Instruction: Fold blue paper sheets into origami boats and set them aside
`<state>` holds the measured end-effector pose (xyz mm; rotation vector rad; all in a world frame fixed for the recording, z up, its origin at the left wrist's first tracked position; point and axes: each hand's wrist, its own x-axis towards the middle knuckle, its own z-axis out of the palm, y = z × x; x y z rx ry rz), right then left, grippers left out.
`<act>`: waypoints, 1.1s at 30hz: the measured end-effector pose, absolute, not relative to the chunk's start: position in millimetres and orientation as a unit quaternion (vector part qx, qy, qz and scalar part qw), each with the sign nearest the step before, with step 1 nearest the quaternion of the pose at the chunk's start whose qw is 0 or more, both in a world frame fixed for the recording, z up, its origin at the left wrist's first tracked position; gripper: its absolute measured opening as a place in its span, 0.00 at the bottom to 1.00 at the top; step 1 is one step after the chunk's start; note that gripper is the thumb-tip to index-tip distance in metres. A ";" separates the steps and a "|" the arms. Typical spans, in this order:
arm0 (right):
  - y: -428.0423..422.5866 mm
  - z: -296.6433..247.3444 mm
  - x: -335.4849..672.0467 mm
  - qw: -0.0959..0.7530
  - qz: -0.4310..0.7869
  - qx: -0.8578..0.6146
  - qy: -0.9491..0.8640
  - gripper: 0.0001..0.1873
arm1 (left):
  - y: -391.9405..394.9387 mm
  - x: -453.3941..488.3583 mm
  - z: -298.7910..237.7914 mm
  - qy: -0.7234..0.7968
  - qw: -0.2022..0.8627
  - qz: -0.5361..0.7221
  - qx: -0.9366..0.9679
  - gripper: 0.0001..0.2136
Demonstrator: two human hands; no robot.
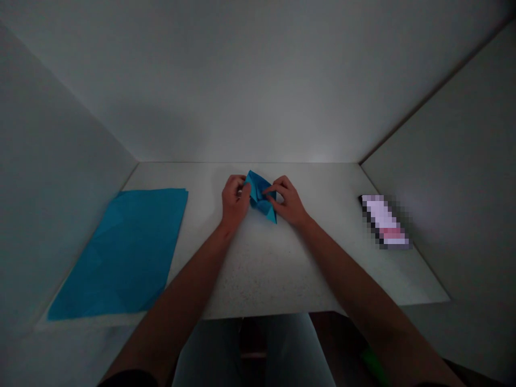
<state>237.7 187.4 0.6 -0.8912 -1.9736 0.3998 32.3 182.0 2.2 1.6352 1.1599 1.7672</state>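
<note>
A small folded piece of blue paper [260, 188] with pointed corners and an opened hollow is held up between my two hands, over the middle of the white table. My left hand [235, 198] pinches its left edge, thumb in front and fingers curled behind. On the other side my right hand [288, 200] grips an inner flap between thumb and forefinger. One pointed corner sticks out downward, close to the right thumb. The tips of the left fingers are partly hidden by the paper.
Large blue paper sheets [124, 252] lie stacked on the left of the white table [266, 279]. A phone-like object [385, 221], blurred by pixels, rests at the right near the side wall. White walls [250, 107] enclose the table at the back and both sides.
</note>
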 end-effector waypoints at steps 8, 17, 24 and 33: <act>180.3 20.7 239.9 0.429 0.132 -0.455 -0.769 0.14 | 163.8 39.3 12.9 0.380 0.245 0.574 0.683 0.18; 179.0 31.0 243.8 0.447 0.196 -0.456 -0.744 0.11 | 166.2 40.1 13.2 0.409 0.282 0.584 0.642 0.18; 186.2 34.0 249.9 0.537 0.413 -0.422 -0.602 0.18 | 172.6 39.1 6.9 0.462 0.310 0.600 0.575 0.17; 206.5 24.9 290.5 0.563 0.319 -0.535 -0.543 0.29 | 181.6 33.4 1.1 0.501 0.272 0.635 0.521 0.19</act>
